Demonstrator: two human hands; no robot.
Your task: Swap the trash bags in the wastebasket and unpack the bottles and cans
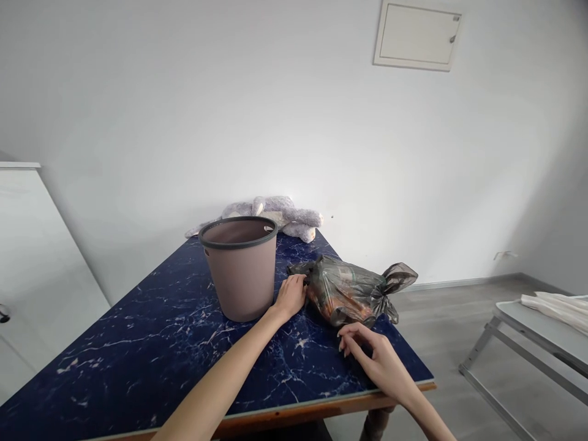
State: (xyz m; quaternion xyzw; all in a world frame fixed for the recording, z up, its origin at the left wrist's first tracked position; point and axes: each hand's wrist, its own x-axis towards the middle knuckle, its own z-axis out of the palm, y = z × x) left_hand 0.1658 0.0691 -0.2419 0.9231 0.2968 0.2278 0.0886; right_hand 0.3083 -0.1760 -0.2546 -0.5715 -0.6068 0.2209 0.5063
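A tied, see-through black garbage bag point(346, 288) with orange and greenish contents lies on its side on the table. Its knotted end points right. My left hand point(290, 296) is at the bag's left end, its fingers bent against the plastic and partly hidden there. Just in front of the bag, near the table's front edge, is my right hand point(372, 352). Its fingers are loosely curved, with a gap between thumb and fingers and nothing in them. Left of my left hand stands a brownish trash bin point(241, 278) with a dark rim, upright; its bottom inside is hidden.
The table point(151, 343) has a blue marbled top and a wooden edge. Behind the bin, a fluffy grey plush toy point(301, 217) lies against the wall. A white cabinet point(41, 269) stands at left. At right is a low folding table point(528, 315) with white cloth on it.
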